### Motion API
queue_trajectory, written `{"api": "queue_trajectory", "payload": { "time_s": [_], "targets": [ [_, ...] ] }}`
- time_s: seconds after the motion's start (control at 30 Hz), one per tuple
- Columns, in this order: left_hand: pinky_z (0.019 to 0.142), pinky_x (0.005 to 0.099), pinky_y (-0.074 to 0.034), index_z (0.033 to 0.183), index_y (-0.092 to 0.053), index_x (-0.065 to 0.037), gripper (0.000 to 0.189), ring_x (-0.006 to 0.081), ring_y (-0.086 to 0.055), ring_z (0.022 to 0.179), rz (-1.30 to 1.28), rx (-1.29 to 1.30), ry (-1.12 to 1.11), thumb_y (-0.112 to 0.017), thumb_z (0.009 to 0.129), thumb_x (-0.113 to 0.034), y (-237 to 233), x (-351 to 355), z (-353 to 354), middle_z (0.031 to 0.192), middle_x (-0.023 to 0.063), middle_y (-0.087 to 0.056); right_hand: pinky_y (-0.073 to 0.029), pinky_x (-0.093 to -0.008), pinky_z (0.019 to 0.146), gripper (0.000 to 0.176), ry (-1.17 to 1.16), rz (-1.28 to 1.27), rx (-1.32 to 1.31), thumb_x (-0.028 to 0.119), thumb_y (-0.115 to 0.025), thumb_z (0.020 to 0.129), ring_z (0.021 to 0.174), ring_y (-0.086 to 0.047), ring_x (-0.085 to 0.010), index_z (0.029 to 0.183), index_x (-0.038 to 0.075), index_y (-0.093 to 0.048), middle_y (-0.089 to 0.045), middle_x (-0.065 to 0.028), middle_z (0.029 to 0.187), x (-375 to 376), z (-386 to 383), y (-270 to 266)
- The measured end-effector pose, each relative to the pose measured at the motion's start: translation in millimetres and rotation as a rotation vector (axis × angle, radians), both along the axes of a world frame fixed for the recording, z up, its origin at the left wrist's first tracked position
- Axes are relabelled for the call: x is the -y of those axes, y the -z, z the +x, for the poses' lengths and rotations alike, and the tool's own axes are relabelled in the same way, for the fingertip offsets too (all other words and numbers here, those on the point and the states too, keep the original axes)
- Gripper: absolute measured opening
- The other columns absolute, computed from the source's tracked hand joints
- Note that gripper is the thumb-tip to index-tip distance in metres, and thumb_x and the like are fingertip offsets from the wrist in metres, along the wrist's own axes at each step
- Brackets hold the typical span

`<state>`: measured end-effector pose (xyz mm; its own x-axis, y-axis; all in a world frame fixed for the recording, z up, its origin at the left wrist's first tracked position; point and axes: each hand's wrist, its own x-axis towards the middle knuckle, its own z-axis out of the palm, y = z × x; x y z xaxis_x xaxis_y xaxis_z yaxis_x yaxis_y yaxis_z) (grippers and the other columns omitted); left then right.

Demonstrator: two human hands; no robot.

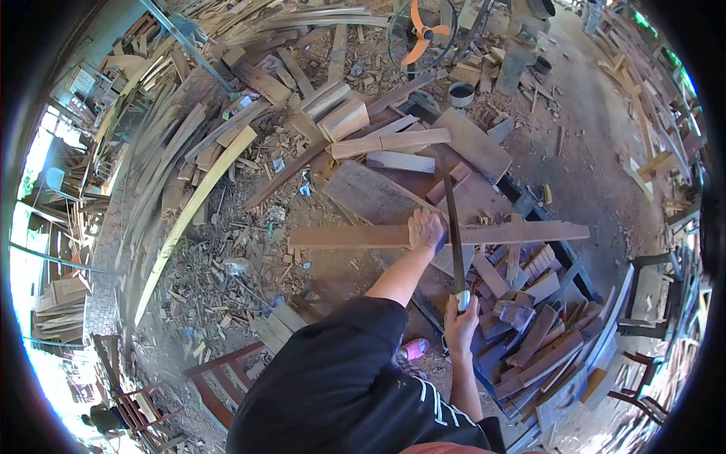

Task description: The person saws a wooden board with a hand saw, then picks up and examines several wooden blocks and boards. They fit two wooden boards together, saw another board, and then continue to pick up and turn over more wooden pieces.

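A long reddish-brown wooden plank lies crosswise over the work surface. My left hand grips it near its middle, fingers curled over the far edge. Just right of that hand, a handsaw with a long dark blade crosses the plank, its tip pointing away from me. Its handle is in my right hand, closed with the thumb along the top. Beyond the plank are a wide flat board and a shorter pale block.
Wood offcuts fill the frame at the right. An orange-bladed fan stands at the far side. A curved pale strip lies left among scraps and shavings. A slatted wooden piece is at lower left.
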<state>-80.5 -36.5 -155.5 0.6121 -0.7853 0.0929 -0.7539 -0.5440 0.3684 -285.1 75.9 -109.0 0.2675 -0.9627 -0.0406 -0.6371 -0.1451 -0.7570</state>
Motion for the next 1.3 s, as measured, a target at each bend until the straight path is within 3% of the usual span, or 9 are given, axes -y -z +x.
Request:
{"api": "queue_trajectory", "payload": {
  "time_s": [0.1,0.3,0.5,0.73,0.83,0.93,1.0,1.2,1.3],
  "targets": [
    [0.08,0.0395,-0.042,0.083,-0.071,-0.008,0.024,0.0241,-0.054,0.098,0.013,-0.006,-0.009,-0.05,0.083,-0.018,-3.4,1.1,-1.9,0.098,0.0077,-0.063,-0.047,-0.0379,0.058,0.016,0.158,0.033,0.316,0.008,-0.056,0.092,0.069,-0.065,-0.0268,0.102,-0.003,-0.051,-0.062,-0.0224,0.081,-43.8,-9.1,-53.8],
    [0.077,0.0415,-0.045,0.075,-0.07,-0.006,0.026,0.0268,-0.058,0.092,-0.093,0.035,-0.008,-0.054,0.084,-0.024,5.5,0.7,1.2,0.091,0.0108,-0.064,-0.045,-0.0385,0.056,0.015,0.118,0.156,0.232,0.01,-0.059,0.091,0.064,-0.061,-0.0272,0.092,-0.001,-0.049,-0.057,-0.0181,0.072,-55.0,-33.0,-36.2],
    [0.076,0.0417,-0.045,0.077,-0.07,-0.006,0.025,0.0268,-0.058,0.093,-0.119,0.055,-0.02,-0.055,0.083,-0.024,7.1,1.1,0.7,0.091,0.0106,-0.064,-0.044,-0.0407,0.056,0.016,0.029,-0.202,0.077,0.01,-0.06,0.09,0.064,-0.058,-0.0371,0.091,-0.002,-0.049,-0.057,-0.0208,0.074,-4.3,5.1,-3.6],
    [0.076,0.0413,-0.045,0.076,-0.07,-0.007,0.022,0.0264,-0.058,0.092,-0.095,0.027,-0.011,-0.054,0.082,-0.022,-2.9,-0.8,-1.2,0.091,0.0091,-0.063,-0.043,-0.0317,0.054,0.011,0.14,0.253,0.188,0.008,-0.058,0.09,0.061,-0.053,-0.0133,0.093,0.001,-0.051,-0.055,-0.0097,0.07,-81.2,-59.4,-28.8],
    [0.082,0.0396,-0.042,0.085,-0.071,-0.009,0.024,0.0246,-0.054,0.099,0.014,-0.019,-0.007,-0.049,0.083,-0.018,-5.2,-0.3,0.0,0.098,0.0078,-0.063,-0.046,-0.0387,0.066,0.017,0.088,-0.026,0.263,0.008,-0.06,0.089,0.076,-0.06,-0.033,0.099,-0.003,-0.05,-0.06,-0.0207,0.085,-22.7,-7.3,-17.7],
    [0.082,0.0398,-0.042,0.085,-0.071,-0.008,0.025,0.0245,-0.054,0.1,-0.027,-0.013,0.001,-0.048,0.083,-0.018,-0.3,1.2,1.6,0.098,0.008,-0.063,-0.046,-0.0402,0.075,0.023,0.034,0.061,0.037,0.007,-0.061,0.089,0.088,-0.059,-0.0382,0.106,-0.004,-0.051,-0.06,-0.0228,0.096,-4.2,-4.6,12.5],
    [0.083,0.0398,-0.042,0.085,-0.071,-0.008,0.025,0.0243,-0.054,0.101,0.0,-0.042,-0.012,-0.048,0.084,-0.019,-2.4,0.3,-0.6,0.099,0.008,-0.063,-0.047,-0.0409,0.072,0.026,0.032,-0.104,0.086,0.006,-0.06,0.088,0.083,-0.062,-0.0362,0.11,-0.004,-0.05,-0.061,-0.0242,0.093,-21.5,-12.6,-4.8],
    [0.078,0.0392,-0.044,0.078,-0.07,-0.008,0.021,0.0252,-0.057,0.094,-0.068,0.039,-0.017,-0.053,0.081,-0.019,3.6,0.1,-0.8,0.093,0.008,-0.063,-0.048,-0.0417,0.063,0.023,0.116,0.358,0.119,0.004,-0.058,0.088,0.07,-0.063,-0.0322,0.108,-0.005,-0.05,-0.061,-0.0239,0.084,-78.7,-60.6,-35.2],
    [0.078,0.039,-0.044,0.078,-0.07,-0.008,0.021,0.0248,-0.057,0.093,-0.081,0.046,-0.01,-0.053,0.081,-0.02,-0.3,-0.8,-1.3,0.093,0.0078,-0.063,-0.047,-0.0376,0.064,0.021,0.082,-0.046,0.251,0.006,-0.059,0.089,0.074,-0.061,-0.0266,0.106,-0.003,-0.051,-0.06,-0.0191,0.081,-27.6,-13.3,-21.7]
  ]
}}
